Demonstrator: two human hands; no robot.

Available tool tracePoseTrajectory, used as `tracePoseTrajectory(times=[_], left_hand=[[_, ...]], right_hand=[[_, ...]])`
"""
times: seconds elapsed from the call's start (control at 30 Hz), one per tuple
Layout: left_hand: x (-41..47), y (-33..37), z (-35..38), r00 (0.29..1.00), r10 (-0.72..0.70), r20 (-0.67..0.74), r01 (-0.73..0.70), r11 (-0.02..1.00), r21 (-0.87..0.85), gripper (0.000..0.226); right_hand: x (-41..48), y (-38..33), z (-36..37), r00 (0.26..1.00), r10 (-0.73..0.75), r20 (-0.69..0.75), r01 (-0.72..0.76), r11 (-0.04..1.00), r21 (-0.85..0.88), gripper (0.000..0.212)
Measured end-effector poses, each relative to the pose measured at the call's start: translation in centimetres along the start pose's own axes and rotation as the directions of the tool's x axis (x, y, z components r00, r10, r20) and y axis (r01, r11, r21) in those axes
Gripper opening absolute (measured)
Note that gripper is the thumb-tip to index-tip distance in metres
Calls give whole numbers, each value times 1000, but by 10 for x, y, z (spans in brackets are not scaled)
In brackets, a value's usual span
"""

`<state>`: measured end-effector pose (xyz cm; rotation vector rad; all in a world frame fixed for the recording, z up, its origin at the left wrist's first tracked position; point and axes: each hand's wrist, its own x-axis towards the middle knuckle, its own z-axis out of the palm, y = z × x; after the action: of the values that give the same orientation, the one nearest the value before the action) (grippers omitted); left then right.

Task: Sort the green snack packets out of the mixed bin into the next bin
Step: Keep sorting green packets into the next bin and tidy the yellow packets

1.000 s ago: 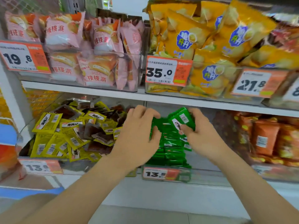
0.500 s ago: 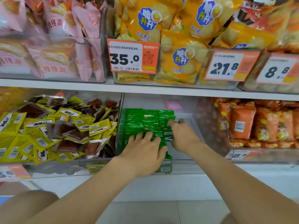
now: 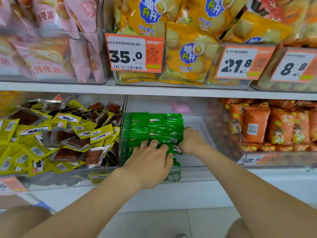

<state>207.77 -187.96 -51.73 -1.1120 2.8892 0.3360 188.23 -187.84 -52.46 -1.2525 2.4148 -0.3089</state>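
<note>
Green snack packets (image 3: 154,125) stand in neat rows in the left part of the clear middle bin (image 3: 195,162) on the lower shelf. My left hand (image 3: 151,162) lies on the front rows with its fingers spread flat, pressing down. At the right side of the rows, my right hand (image 3: 191,141) has its fingers curled against the packets' ends and its thumb on a barcoded packet. The mixed bin (image 3: 65,180) to the left holds several yellow packets (image 3: 101,133) and clear packets with brown snacks; I see no green packet on top there.
A bin of orange packets (image 3: 255,126) stands to the right of the middle bin. The upper shelf (image 3: 171,91) overhangs closely, with pink and yellow bags and price tags. The right half of the middle bin has bare floor.
A second ago my right hand held a bunch of green packets above the stack; both hands have since lowered onto the rows. The view has shifted left and down.
</note>
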Motion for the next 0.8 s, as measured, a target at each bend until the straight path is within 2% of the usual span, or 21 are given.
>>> tracePoseTrajectory(times=[0.03,0.13,0.27,0.3,0.37,0.4,0.47,0.57,0.67,0.73,0.8], left_hand=[[0,0,0,1000,2,-5,-2,1000,5,48],[0,1,-1,1000,4,-22,-3,1000,20,47],[-3,2,-6,997,23,-79,-18,998,66,49],[-5,2,-8,993,35,-109,-26,996,85,50],[-10,2,-13,983,70,-170,-52,993,110,50],[-12,2,-16,976,94,-197,-73,991,114,49],[-17,2,-23,957,145,-250,-123,987,103,42],[-26,-1,-34,906,177,-383,-158,984,82,31],[-41,-9,-47,852,73,-518,-54,997,51,24],[-54,-20,-52,823,-16,-567,59,997,57,22],[-69,-36,-58,811,-122,-572,226,967,114,27]], right_hand=[[0,0,0,1000,4,-21,-4,1000,-26,17],[-2,-1,-4,999,23,-35,-21,999,47,23],[-5,10,-14,997,70,13,-71,960,271,10],[-6,12,-17,998,48,33,-55,958,281,10],[-13,11,-22,996,42,79,-61,967,248,25],[-17,9,-25,996,31,90,-48,979,196,22],[-29,-1,-31,997,-13,75,12,1000,21,10],[-49,-28,-40,980,-175,-96,163,979,-123,16],[-76,-67,-42,905,-347,-244,354,935,-20,37],[-97,-94,-40,846,-447,-290,481,875,55,38],[-113,-117,-36,803,-535,-265,569,819,70,35]])
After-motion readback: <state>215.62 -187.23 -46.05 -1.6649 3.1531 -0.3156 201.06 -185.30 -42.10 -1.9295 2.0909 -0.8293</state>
